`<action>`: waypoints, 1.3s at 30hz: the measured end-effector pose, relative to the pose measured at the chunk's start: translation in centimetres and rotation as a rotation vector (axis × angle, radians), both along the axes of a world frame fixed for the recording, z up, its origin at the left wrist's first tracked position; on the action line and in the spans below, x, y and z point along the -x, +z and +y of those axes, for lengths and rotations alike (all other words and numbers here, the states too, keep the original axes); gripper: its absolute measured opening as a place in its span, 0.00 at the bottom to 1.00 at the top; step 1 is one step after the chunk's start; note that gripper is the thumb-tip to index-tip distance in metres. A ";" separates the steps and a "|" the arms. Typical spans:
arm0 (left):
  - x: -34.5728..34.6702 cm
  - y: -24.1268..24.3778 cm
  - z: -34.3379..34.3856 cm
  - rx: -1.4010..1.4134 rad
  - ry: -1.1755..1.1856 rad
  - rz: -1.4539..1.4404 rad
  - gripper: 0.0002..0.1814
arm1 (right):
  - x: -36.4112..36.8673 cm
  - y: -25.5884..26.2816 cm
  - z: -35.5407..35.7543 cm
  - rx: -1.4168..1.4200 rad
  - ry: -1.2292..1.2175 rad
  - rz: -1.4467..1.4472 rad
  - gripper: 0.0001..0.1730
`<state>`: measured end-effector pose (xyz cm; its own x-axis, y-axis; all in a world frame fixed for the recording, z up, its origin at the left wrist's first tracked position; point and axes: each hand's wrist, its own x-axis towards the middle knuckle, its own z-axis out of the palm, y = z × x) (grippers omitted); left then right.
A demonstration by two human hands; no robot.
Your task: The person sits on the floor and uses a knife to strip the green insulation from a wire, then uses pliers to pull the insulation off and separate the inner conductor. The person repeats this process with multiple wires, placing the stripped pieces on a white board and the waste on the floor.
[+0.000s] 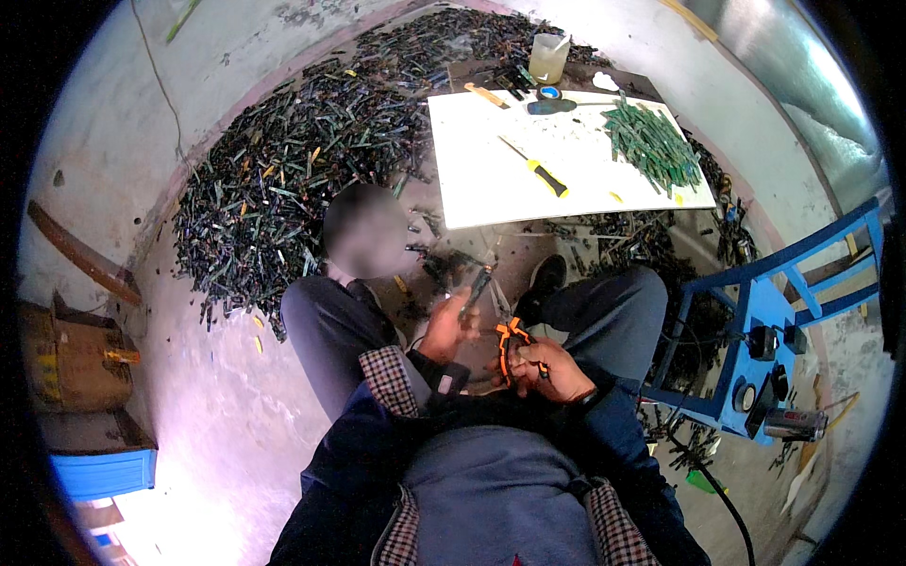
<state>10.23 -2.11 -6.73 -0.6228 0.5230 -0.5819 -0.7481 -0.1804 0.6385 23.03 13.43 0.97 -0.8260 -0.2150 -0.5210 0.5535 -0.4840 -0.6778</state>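
In the head view my left hand [446,329] holds up a slim dark strip-like piece [477,289] between my knees. What exactly the piece is cannot be made out. Close by on the right, my right hand [548,371] grips pliers with orange and black handles [505,350]. Their grey jaws [500,301] point away from me, just right of the dark piece. Beyond my knees stands a low table with a white board [488,156]. On that board lie a yellow and black screwdriver [546,177] and a pile of green strips [651,145].
A large heap of dark strips [248,205] covers the floor at left. A beaker of cloudy liquid [548,58], a tape roll [548,93] and a dark-handled tool [552,107] stand at the table's back. At right is a blue chair [761,332] bearing chargers and a can [796,424].
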 end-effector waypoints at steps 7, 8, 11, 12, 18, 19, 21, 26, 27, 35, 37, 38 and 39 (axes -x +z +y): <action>-0.1 0.4 0.0 0.014 -0.016 0.027 0.17 | 0.0 -0.6 0.0 0.075 -0.015 -0.021 0.16; -0.1 0.4 0.0 0.004 -0.027 0.030 0.17 | -0.1 -0.5 0.0 0.093 -0.020 -0.022 0.16; 0.0 -1.1 -0.2 -0.030 0.008 0.004 0.20 | -0.2 -0.5 0.0 0.144 -0.023 -0.022 0.15; 0.0 -1.3 -0.1 -0.028 0.006 0.005 0.19 | -0.2 -0.6 -0.1 0.158 -0.022 -0.018 0.15; -0.2 -0.8 0.2 -0.025 0.005 0.036 0.15 | -0.2 -1.6 0.1 0.128 0.004 0.056 0.15; -0.2 -0.6 0.3 -0.001 0.001 0.040 0.15 | -0.2 -1.7 0.1 0.088 0.018 0.074 0.15; -0.2 -0.2 0.5 0.045 -0.006 0.060 0.15 | -0.2 -2.0 0.0 0.190 -0.032 0.018 0.15; -0.3 -0.6 0.0 0.073 -0.013 0.159 0.17 | -0.2 -1.5 0.0 0.342 -0.048 -0.019 0.25; -0.3 -0.5 0.1 0.086 -0.017 0.174 0.18 | -0.1 -1.3 0.1 0.355 -0.047 -0.015 0.25; -0.4 -0.5 0.3 0.119 -0.014 0.238 0.19 | -0.2 -2.0 0.2 0.350 -0.098 -0.066 0.12; -0.5 0.0 0.3 0.127 -0.042 0.259 0.20 | -0.3 -2.2 0.3 0.322 -0.089 -0.067 0.13; -0.5 0.3 0.3 0.131 -0.056 0.270 0.20 | -0.3 -2.1 0.3 0.276 -0.076 -0.061 0.14; -0.5 0.4 0.2 0.144 -0.056 0.284 0.20 | -0.2 -1.7 0.2 0.231 -0.060 -0.056 0.15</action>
